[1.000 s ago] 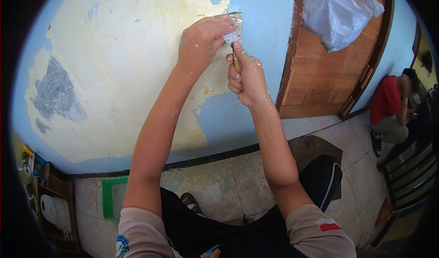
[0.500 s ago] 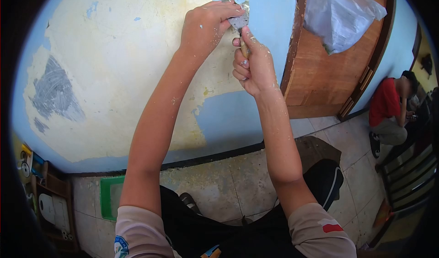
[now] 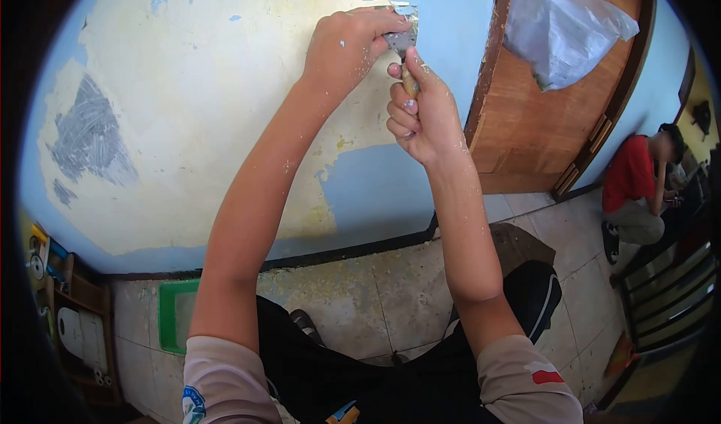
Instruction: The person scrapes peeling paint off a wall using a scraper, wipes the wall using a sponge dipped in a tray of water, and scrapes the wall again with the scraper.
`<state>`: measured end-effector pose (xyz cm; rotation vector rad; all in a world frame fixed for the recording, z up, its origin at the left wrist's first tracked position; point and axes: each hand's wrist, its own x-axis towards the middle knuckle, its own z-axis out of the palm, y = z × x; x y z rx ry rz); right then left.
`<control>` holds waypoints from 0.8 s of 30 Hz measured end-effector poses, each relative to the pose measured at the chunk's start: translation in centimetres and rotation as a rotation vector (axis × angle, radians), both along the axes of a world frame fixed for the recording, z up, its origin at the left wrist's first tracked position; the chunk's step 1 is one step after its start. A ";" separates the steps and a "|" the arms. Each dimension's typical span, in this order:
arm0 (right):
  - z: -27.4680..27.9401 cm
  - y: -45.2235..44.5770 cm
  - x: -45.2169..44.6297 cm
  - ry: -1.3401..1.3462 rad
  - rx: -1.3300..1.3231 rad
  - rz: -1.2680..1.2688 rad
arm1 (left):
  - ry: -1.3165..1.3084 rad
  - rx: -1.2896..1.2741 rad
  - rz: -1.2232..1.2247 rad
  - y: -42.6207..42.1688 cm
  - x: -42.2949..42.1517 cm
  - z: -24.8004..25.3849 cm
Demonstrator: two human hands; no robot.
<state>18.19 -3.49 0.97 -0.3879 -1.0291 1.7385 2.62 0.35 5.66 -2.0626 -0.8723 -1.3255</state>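
My right hand (image 3: 429, 116) is wrapped round the handle of a paint scraper (image 3: 401, 42), its thumb stretched up toward the metal blade. Fingers of my left hand (image 3: 349, 47) press on the blade's face from the left, with the thumb below them. The blade lies against the wall (image 3: 248, 123), at a border between pale cream surface and blue paint (image 3: 447, 18). Pale flakes cling to both hands and forearms. The blade's edge is partly covered by my left fingers.
A brown wooden door (image 3: 541, 131) with a hanging plastic bag (image 3: 567, 37) stands right. A person in a red shirt (image 3: 629, 170) crouches farther right, near a dark slatted rack (image 3: 672, 296). A green tray (image 3: 167, 315) and wooden shelf (image 3: 79, 296) are at lower left. Flakes litter the floor.
The camera view has shifted slightly. Both hands and the scraper appear a little lower and to the right, with the same hold; against the wall they have barely moved.
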 end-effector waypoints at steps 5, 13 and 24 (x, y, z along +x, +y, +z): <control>0.2 -0.3 -0.7 0.074 -0.004 0.040 | 0.025 -0.045 -0.011 -0.2 -0.6 1.0; -0.6 0.4 -1.7 0.064 -0.015 0.009 | 0.187 0.214 -0.009 1.3 -1.4 1.0; 2.4 1.2 -0.3 0.040 0.082 0.016 | 0.024 0.111 0.099 0.7 -0.1 2.7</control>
